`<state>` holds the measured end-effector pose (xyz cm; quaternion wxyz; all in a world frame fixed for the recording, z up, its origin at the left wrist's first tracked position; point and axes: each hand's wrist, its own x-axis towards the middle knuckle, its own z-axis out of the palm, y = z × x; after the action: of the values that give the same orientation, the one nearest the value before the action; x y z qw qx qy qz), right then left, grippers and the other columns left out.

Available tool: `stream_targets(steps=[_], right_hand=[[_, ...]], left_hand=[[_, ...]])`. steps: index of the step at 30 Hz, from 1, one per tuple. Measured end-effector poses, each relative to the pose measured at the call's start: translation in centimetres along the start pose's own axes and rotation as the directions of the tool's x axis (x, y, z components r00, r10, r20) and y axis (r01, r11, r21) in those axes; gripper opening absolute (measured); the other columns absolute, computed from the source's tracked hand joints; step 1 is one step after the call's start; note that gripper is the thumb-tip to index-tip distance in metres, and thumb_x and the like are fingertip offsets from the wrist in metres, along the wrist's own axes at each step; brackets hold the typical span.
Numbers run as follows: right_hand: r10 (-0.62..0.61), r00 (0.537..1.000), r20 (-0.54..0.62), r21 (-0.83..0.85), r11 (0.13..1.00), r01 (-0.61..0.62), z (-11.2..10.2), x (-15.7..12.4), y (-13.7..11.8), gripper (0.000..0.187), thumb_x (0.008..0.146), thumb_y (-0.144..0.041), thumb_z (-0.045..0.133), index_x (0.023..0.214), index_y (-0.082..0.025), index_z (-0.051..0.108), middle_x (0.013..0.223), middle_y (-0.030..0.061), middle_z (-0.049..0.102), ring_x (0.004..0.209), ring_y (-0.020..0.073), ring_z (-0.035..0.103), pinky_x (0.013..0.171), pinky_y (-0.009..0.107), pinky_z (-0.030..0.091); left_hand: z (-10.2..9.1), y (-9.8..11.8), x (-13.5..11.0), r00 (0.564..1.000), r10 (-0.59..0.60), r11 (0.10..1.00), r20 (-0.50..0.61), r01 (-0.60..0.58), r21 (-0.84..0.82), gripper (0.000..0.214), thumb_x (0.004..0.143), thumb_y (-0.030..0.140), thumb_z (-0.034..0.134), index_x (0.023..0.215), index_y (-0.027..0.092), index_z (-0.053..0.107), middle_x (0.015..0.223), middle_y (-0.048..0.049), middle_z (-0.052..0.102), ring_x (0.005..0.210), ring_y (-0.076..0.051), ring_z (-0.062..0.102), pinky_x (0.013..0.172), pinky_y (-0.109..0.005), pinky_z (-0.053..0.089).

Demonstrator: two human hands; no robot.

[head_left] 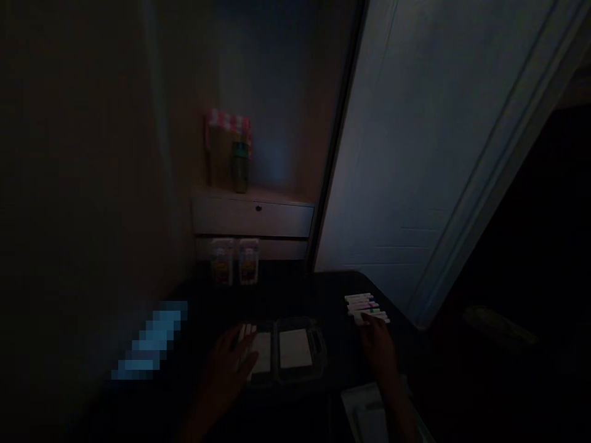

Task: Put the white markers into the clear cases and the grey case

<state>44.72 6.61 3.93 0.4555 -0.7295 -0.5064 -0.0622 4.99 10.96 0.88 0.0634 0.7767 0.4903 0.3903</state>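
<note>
In the dim light, a clear plastic case (300, 375) lies unfolded on a dark table, a white rectangular piece (295, 349) in its right half. My left hand (228, 360) rests over the left half, fingers apart, beside several slim white sticks (247, 329) that look like markers; it partly hides them. To the right, several white markers (362, 301) with small coloured marks lie side by side in a row. The fingertips of my right hand (378, 344) are closed at the nearest marker (383, 317) of that row.
Two clear packs (248, 261) stand at the table's back edge, before a white drawer unit (281, 220). On the unit are a green-lidded bottle (240, 169) and a red-and-white checked cloth (228, 120). A flat clear packet (364, 409) lies under my right forearm. A white door (392, 154) borders the right.
</note>
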Motion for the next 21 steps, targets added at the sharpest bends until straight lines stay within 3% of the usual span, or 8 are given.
stream_targets(steps=[3, 6, 11, 16, 21], right_hand=[[-0.092, 0.995, 0.034, -0.065, 0.993, 0.094, 0.4, -0.2, 2.2, 0.04, 0.089, -0.028, 0.047, 0.12, -0.02, 0.071, 0.122, 0.0164, 0.069, 0.113, 0.0309, 0.066, 0.101, 0.046, 0.052], [-0.143, 0.987, 0.073, -0.151, 0.977, 0.153, 0.9, -0.5, 2.2, 0.04, 0.091, -0.025, 0.045, 0.12, -0.019, 0.071, 0.126, 0.018, 0.069, 0.112, 0.031, 0.066, 0.101, 0.047, 0.051], [-0.173, 0.981, 0.092, -0.178, 0.966, 0.187, 0.5, -0.8, 2.0, 0.037, 0.092, -0.026, 0.045, 0.111, -0.015, 0.074, 0.114, 0.0199, 0.073, 0.102, 0.0316, 0.068, 0.094, 0.047, 0.053], [-0.173, 0.94, 0.295, -0.101, 0.972, 0.211, -0.7, -1.0, 2.7, 0.039, 0.092, -0.023, 0.042, 0.101, -0.019, 0.08, 0.112, 0.0186, 0.075, 0.102, 0.0296, 0.072, 0.092, 0.042, 0.055], [-0.153, 0.917, 0.368, -0.163, 0.96, 0.226, -1.3, -0.3, 3.4, 0.04, 0.09, -0.022, 0.046, 0.115, -0.02, 0.078, 0.12, 0.0165, 0.074, 0.105, 0.0284, 0.073, 0.088, 0.038, 0.057]], left_hand=[[-0.1, 0.1, 0.0, 1.0, -0.009, 1.0, -0.004, 0.009, -0.004, 0.037, 0.096, 0.045, 0.057, 0.126, 0.034, 0.075, 0.142, -0.007, 0.065, 0.133, -0.033, 0.06, 0.112, -0.055, 0.05], [-0.4, 0.3, -0.1, 1.0, -0.018, 1.0, 0.018, 0.018, 0.002, 0.038, 0.097, 0.044, 0.056, 0.129, 0.034, 0.074, 0.145, -0.0075, 0.064, 0.135, -0.033, 0.058, 0.114, -0.056, 0.048], [-0.8, 0.8, -0.1, 0.997, -0.04, 0.999, 0.062, 0.038, 0.021, 0.038, 0.098, 0.041, 0.055, 0.131, 0.032, 0.073, 0.148, -0.0081, 0.06, 0.138, -0.032, 0.055, 0.115, -0.057, 0.045], [-0.9, 1.1, -0.3, 1.0, -0.013, 1.0, 0.018, 0.013, -0.01, 0.038, 0.101, 0.035, 0.048, 0.131, 0.034, 0.073, 0.146, -0.0079, 0.062, 0.137, -0.03, 0.057, 0.115, -0.054, 0.047], [-1.3, 1.1, -0.5, 0.999, -0.031, 0.999, 0.037, 0.031, -0.004, 0.041, 0.102, 0.031, 0.046, 0.135, 0.034, 0.07, 0.149, -0.0073, 0.061, 0.138, -0.029, 0.055, 0.115, -0.053, 0.048]])
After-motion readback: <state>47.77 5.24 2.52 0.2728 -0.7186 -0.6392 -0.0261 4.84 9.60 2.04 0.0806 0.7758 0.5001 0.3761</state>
